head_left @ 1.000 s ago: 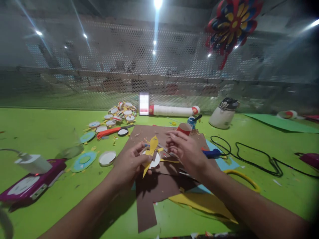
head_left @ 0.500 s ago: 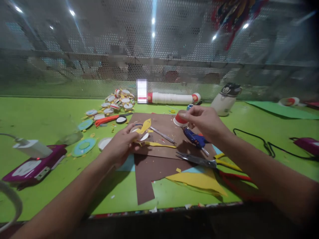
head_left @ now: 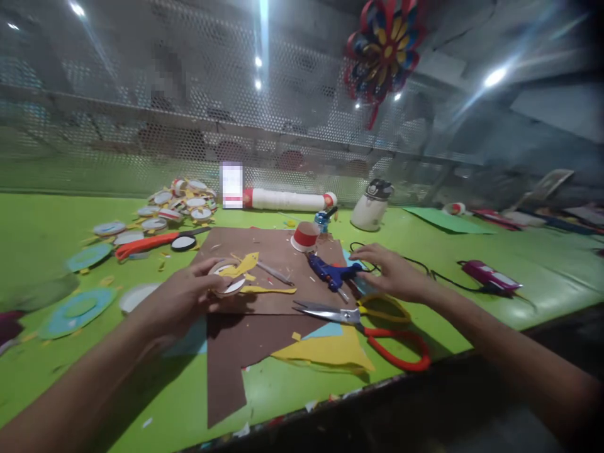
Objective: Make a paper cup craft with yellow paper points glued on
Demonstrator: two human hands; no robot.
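My left hand grips a small round white paper cup piece with a yellow paper cutout on its top. A thin yellow strip sticks out beside it. My right hand is open and holds nothing, fingers stretched over the handle end of a blue glue gun. The glue gun lies on brown sheets. Behind it stands a red and white paper cup. Scissors with yellow and red handles lie in front of it.
Several small paper crafts are piled at the back left, near a red-orange tool. Blue paper discs lie left. A cup stack and a white jar stand behind. A purple power strip lies right.
My right hand has let go of the red and white cup, which stands on the brown sheet, and has moved down right to the glue gun. The view has turned right.
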